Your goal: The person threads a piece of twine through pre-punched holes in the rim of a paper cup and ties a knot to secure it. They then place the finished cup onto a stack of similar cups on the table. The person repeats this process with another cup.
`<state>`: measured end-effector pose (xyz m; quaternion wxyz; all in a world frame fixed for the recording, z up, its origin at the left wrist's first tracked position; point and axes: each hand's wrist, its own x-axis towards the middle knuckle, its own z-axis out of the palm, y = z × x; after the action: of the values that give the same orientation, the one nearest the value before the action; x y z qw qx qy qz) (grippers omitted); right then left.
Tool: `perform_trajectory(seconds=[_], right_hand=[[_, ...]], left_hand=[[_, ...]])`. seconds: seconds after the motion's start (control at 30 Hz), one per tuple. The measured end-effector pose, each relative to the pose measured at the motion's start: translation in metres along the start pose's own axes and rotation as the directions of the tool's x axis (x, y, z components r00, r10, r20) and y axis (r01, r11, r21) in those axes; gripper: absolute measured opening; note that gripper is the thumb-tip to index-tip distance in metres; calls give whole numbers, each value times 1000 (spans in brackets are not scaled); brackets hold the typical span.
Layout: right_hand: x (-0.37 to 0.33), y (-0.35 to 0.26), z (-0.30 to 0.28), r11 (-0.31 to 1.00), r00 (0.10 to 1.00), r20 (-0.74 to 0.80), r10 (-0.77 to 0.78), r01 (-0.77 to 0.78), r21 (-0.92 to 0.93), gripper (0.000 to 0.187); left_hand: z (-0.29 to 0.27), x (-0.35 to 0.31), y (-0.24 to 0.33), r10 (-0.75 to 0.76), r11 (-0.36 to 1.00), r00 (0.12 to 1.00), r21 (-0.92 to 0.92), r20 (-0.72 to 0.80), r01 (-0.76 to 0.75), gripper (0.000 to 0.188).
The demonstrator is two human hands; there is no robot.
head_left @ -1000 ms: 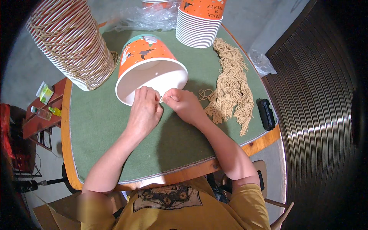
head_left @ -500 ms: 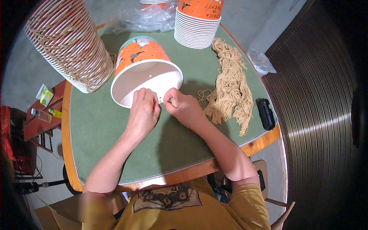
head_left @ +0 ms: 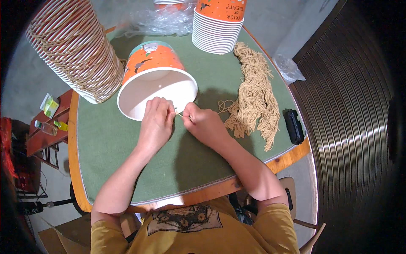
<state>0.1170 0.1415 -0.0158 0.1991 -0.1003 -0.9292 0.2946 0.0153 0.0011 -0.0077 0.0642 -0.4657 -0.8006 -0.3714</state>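
Observation:
A large orange paper bucket with dark bat shapes lies tipped on its side, its white mouth facing me. Both hands meet at the near right of its rim. My left hand is closed, its curled fingers overlapping the rim and its thumb and forefinger pinching at a thin tan cord. From there the cord runs to my right hand, whose closed fingers grip it. Whether the left fingers also hold the rim is hidden. Right of the hands lies a bundle of tan cords.
A tall stack of buckets draped with cords leans at the left. Another stack of white-rimmed buckets stands upside down at the back, beside clear plastic wrap. A black object lies at the table's right edge.
The bucket has shifted slightly left and turned a little. My right hand has drawn a short way from the left, and more cord shows stretched between them.

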Motion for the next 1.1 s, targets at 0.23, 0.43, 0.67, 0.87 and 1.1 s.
perform_trajectory(seconds=[0.23, 0.43, 0.67, 0.87, 1.1], right_hand=[[-1, 0, -1, 999, 999, 37, -23, 24, -27, 9], [-2, -3, -7, 1000, 991, 132, -5, 8, -18, 8], [-2, -3, -12, 992, 983, 184, 1, -25, 126, 20], [2, 2, -20, 960, 945, 322, 59, -142, 242, 17], [5, -5, -23, 951, 925, 350, 145, -228, 209, 20]], left_hand=[[-3, 7, -1, -123, 987, 991, -94, 47, 127, 9], [-2, 9, 3, -172, 979, 983, -99, 62, 178, 6], [2, 8, 2, -135, 986, 990, -90, 42, 139, 5], [1, 8, 0, -110, 990, 992, -87, 59, 115, 5], [3, 3, -8, -2, 999, 999, -52, 47, 4, 16]])
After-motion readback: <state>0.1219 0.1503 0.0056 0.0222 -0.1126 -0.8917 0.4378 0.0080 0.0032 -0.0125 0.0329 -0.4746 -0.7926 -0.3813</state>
